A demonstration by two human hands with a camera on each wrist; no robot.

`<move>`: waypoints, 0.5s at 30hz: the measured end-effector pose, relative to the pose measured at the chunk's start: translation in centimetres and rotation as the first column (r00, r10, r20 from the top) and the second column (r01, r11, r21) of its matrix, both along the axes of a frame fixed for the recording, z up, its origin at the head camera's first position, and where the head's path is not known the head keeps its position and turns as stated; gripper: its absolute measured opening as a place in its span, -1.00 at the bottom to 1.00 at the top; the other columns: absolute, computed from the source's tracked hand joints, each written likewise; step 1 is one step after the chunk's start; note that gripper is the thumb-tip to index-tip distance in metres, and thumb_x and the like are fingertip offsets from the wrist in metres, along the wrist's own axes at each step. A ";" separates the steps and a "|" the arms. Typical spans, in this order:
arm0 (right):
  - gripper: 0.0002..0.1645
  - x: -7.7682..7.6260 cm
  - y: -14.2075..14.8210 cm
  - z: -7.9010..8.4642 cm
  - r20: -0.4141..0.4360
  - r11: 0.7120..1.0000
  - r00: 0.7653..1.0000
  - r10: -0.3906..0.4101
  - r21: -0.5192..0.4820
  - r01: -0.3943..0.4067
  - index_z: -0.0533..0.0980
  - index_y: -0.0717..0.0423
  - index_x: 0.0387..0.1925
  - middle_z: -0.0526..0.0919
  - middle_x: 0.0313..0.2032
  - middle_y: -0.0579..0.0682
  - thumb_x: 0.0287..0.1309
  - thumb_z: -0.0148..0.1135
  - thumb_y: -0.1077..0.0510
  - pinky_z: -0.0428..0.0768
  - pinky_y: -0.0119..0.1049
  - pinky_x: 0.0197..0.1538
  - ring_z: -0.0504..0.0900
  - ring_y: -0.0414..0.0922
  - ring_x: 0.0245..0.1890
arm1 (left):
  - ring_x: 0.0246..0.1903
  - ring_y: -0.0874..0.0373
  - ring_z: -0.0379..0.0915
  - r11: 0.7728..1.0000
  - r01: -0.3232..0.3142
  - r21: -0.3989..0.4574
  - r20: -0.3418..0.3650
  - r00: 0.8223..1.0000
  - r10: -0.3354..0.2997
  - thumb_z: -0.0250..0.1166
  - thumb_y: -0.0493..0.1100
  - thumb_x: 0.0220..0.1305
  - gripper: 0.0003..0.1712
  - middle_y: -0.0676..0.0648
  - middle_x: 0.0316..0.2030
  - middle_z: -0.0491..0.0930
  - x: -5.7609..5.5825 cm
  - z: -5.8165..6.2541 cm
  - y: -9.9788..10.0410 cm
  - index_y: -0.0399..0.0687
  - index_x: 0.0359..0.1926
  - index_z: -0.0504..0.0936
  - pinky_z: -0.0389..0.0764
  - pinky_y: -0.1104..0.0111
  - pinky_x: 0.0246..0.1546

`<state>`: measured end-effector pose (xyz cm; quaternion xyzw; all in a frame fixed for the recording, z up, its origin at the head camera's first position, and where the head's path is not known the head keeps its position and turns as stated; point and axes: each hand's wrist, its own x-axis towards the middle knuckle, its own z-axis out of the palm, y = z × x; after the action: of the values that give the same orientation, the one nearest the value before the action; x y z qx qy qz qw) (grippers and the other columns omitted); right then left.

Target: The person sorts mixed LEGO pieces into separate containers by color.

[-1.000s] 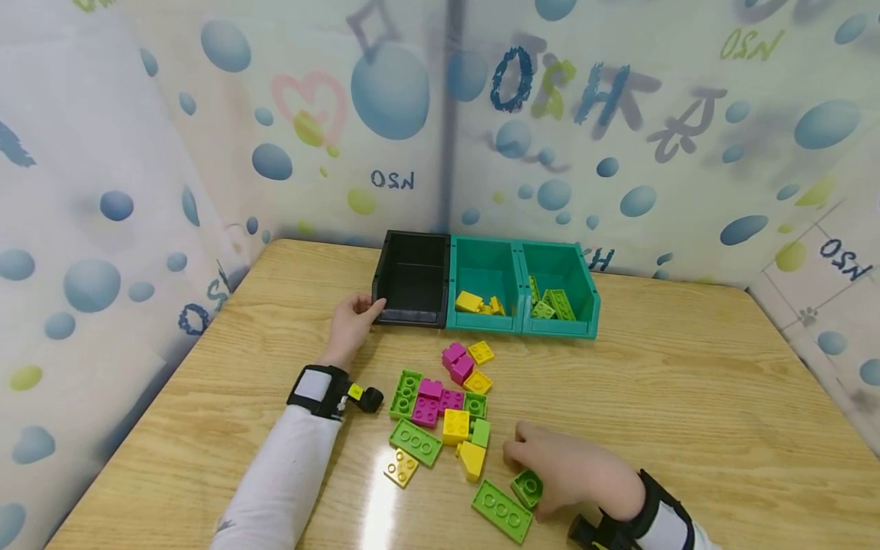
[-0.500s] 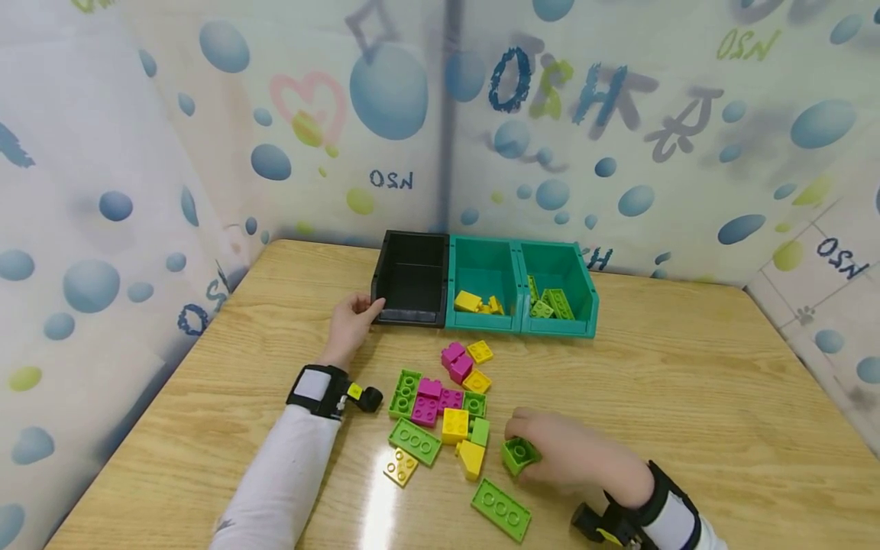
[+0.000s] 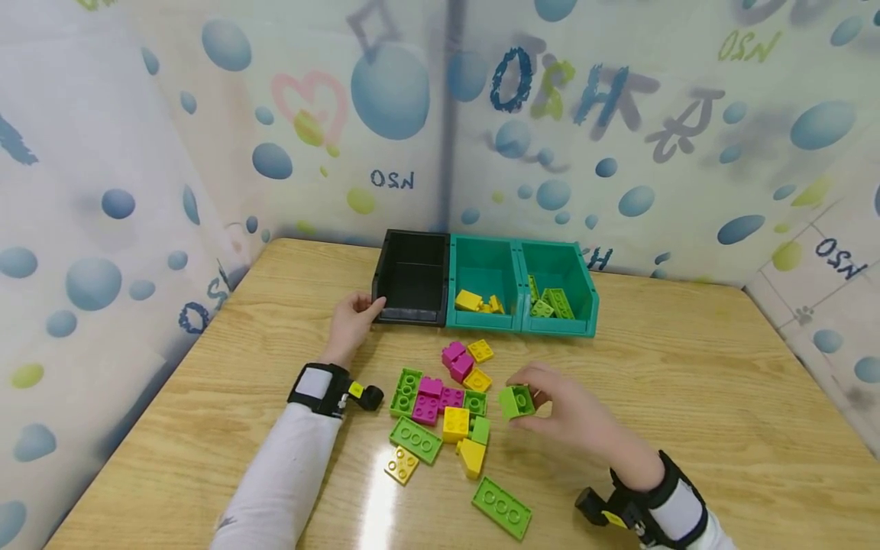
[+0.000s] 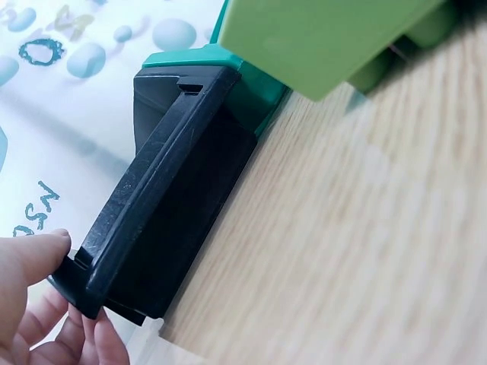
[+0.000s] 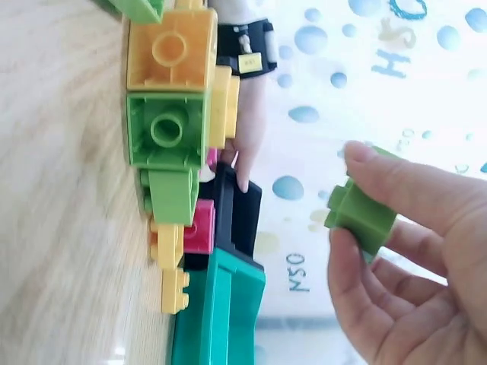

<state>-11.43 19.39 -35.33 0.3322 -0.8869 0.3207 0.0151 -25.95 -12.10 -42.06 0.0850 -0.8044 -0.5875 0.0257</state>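
My right hand (image 3: 567, 405) pinches a green toy building brick (image 3: 516, 401) between thumb and fingers, just right of the loose bricks. In the right wrist view that green brick (image 5: 364, 217) shows its studs pointing left. At the front left corner of the black bin (image 3: 412, 279), my left hand (image 3: 352, 328) grips the edge, thumb on top and fingers beneath, as the left wrist view of the bin (image 4: 163, 182) shows. Loose magenta bricks (image 3: 426, 409), yellow bricks (image 3: 456, 425) and green bricks (image 3: 415, 441) lie on the table between the hands.
Right of the black bin stand two teal bins side by side. The middle teal bin (image 3: 484, 263) holds yellow bricks, the right one (image 3: 558, 263) green bricks. A long green brick (image 3: 502, 508) lies near the front of the wooden table (image 3: 687, 382). A patterned curtain hangs behind.
My right hand has picked up the green brick from beside the long green one and carried it forward, toward the bins. The left hand has stayed on the black bin.
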 end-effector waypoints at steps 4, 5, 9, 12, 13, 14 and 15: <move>-0.50 -1.2 0.7 -0.3 -0.078 0.995 0.996 -0.049 -0.086 0.043 0.51 0.31 -0.08 0.59 -0.21 0.13 -0.15 0.45 0.37 0.62 -0.39 -0.34 0.51 -0.22 -0.42 | -0.34 0.13 0.26 1.000 -0.001 0.005 0.006 1.000 0.001 0.20 0.03 0.30 -0.65 -0.03 -0.33 0.35 0.0 0.0 0.0 -0.19 -0.17 0.46 0.32 0.39 -0.38; -0.49 -1.6 0.9 -0.4 -0.095 0.992 0.992 -0.079 -0.100 0.070 0.51 0.32 -0.08 0.59 -0.21 0.14 -0.16 0.45 0.38 0.62 -0.39 -0.35 0.50 -0.22 -0.43 | -0.34 0.13 0.26 1.000 0.000 0.005 0.006 1.000 0.000 0.20 0.03 0.30 -0.65 -0.03 -0.33 0.34 0.0 0.0 0.0 -0.19 -0.17 0.46 0.32 0.39 -0.38; -0.51 -3.6 1.8 -0.1 -0.071 0.965 0.968 -0.239 -0.129 0.229 0.53 0.34 -0.04 0.58 -0.20 0.16 -0.10 0.42 0.39 0.63 -0.36 -0.32 0.52 -0.15 -0.40 | -0.32 0.12 0.25 1.000 0.000 0.002 0.004 1.000 0.000 0.20 0.02 0.30 -0.65 -0.04 -0.32 0.34 0.0 0.0 0.0 -0.19 -0.16 0.45 0.32 0.38 -0.37; -0.51 -5.5 2.5 0.1 -0.014 0.927 0.934 -0.358 -0.127 0.354 0.48 0.40 0.03 0.55 -0.14 0.26 0.00 0.35 0.38 0.64 -0.24 -0.24 0.55 -0.02 -0.33 | -0.31 0.11 0.24 1.000 -0.003 0.004 0.001 1.000 0.003 0.21 0.02 0.30 -0.66 -0.04 -0.32 0.33 0.0 0.0 0.0 -0.19 -0.17 0.45 0.31 0.37 -0.36; -0.50 -6.2 2.8 0.1 0.006 0.913 0.921 -0.390 -0.129 0.387 0.46 0.43 0.06 0.53 -0.11 0.30 0.04 0.31 0.38 0.64 -0.18 -0.20 0.56 0.03 -0.30 | -0.30 0.10 0.24 1.000 -0.005 0.005 0.000 1.000 0.005 0.21 0.01 0.30 -0.66 -0.04 -0.32 0.33 0.0 0.0 0.0 -0.20 -0.17 0.45 0.30 0.37 -0.35; -0.49 -6.8 3.0 0.0 0.016 0.900 0.908 -0.419 -0.127 0.417 0.43 0.45 0.09 0.51 -0.07 0.33 0.06 0.28 0.37 0.63 -0.12 -0.18 0.56 0.08 -0.28 | -0.30 0.10 0.24 1.000 -0.007 0.005 -0.002 1.000 0.007 0.21 0.01 0.30 -0.66 -0.04 -0.32 0.33 0.0 0.0 0.1 -0.20 -0.17 0.45 0.30 0.36 -0.35; -0.48 -7.4 3.2 -0.1 0.023 0.887 0.894 -0.447 -0.118 0.447 0.41 0.46 0.11 0.49 -0.04 0.36 0.09 0.25 0.37 0.62 -0.07 -0.16 0.56 0.12 -0.25 | -0.30 0.10 0.23 1.000 -0.008 0.003 -0.004 1.000 0.008 0.21 0.01 0.30 -0.66 -0.04 -0.32 0.33 0.0 0.0 0.1 -0.20 -0.18 0.45 0.29 0.36 -0.35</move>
<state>-18.86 22.57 -35.39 0.1184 -0.9184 0.3609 0.1106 -25.96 -12.03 -42.02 0.0871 -0.8031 -0.5887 0.0295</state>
